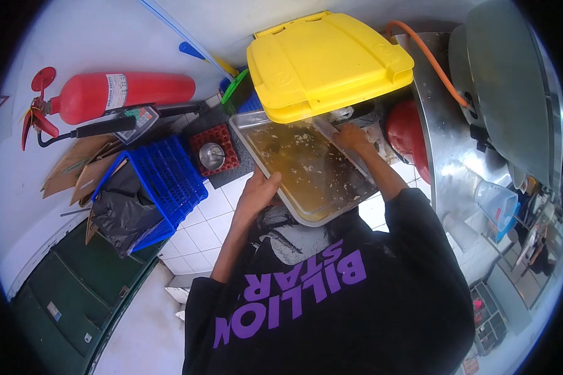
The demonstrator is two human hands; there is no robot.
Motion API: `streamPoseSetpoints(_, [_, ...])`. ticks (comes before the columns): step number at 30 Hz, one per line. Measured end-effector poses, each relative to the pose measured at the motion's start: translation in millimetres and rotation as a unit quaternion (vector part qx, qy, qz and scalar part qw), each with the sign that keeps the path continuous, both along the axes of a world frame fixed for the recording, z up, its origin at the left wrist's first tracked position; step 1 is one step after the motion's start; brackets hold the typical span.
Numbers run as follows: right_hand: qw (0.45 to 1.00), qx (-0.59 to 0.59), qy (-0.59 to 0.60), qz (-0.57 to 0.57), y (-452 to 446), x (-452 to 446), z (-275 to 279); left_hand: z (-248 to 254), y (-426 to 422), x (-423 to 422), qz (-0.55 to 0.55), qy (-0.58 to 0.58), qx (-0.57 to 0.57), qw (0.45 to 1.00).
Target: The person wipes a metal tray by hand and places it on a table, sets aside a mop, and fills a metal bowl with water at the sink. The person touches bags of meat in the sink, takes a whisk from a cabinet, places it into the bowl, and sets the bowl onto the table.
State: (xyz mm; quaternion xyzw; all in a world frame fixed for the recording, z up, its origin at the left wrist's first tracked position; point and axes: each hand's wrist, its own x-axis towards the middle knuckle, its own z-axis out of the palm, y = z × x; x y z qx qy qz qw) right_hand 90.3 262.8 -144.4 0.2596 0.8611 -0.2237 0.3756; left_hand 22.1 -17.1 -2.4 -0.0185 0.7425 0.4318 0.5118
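Presently, the tray [313, 222] sits in front of the black shirt [388, 300], its far edge beside the yellow lid [328, 62]. The left hand [259, 192] grips the left rim, while the right hand [352, 136] is curled at the right side, its exact hold indeterminable. This opposed placement probably steadies the tray and keeps the murky liquid [288, 153] inside.
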Motion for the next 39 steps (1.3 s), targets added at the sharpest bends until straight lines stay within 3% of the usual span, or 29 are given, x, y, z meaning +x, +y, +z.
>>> streamPoseSetpoints(12, [0.999,0.037,0.012,-0.017,4,4,-19,-16,-7,4,-0.014,-0.005,-0.02,1.0])
streamPoseSetpoints(15, [0.999,-0.035,-0.008,0.001,0,-7,-11,-4,-2,1,-0.026,-0.016,-0.009,0.999])
streamPoseSetpoints(18, [0.996,0.032,0.083,0.027,-11,-16,-16,0,2,0,-0.02,-0.039,0.004,0.999])
streamPoseSetpoints(20, [0.973,0.112,0.15,0.137,-21,-24,-21,-7,-1,2,-0.015,-0.042,0.017,0.999])
streamPoseSetpoints(21, [0.973,0.111,0.153,0.134,-27,-30,-21,-10,-1,2,-0.02,-0.029,0.03,0.999])
streamPoseSetpoints(23, [0.964,0.019,0.128,0.232,-38,-40,-21,-12,-3,2,-0.03,-0.014,0.04,0.999])
streamPoseSetpoints(24, [0.965,0.018,0.13,0.228,-43,-41,-23,-8,-1,2,-0.014,-0.022,0.042,0.999])
streamPoseSetpoints(26, [0.95,-0.115,0.185,0.222,-54,-40,-27,1,5,2,-0.001,-0.027,0.045,0.999])
streamPoseSetpoints(30, [0.955,-0.132,0.225,0.142,-68,-41,-39,18,13,0,0.001,-0.056,0.013,0.998])
streamPoseSetpoints(32, [0.961,-0.04,0.107,0.251,-64,-50,-5,-14,-3,3,-0.047,-0.005,0.016,0.999])
streamPoseSetpoints(33, [0.962,-0.041,0.11,0.247,-65,-52,-12,-20,-6,3,-0.051,-0.003,0.014,0.999])
streamPoseSetpoints(35, [0.939,0.074,0.083,0.325,-66,-52,-42,-24,-7,7,-0.04,0.022,0.045,0.998])
streamPoseSetpoints(36, [0.941,0.076,0.084,0.32,-65,-49,-61,10,11,5,0.011,-0.049,0.009,0.999])
streamPoseSetpoints(38, [0.921,0.242,0.004,0.305,-66,-42,-93,19,16,6,-0.01,-0.043,-0.016,0.999])
streamPoseSetpoints(39, [0.923,0.241,0.008,0.301,-62,-44,-89,21,14,4,-0.023,-0.037,-0.04,0.998])
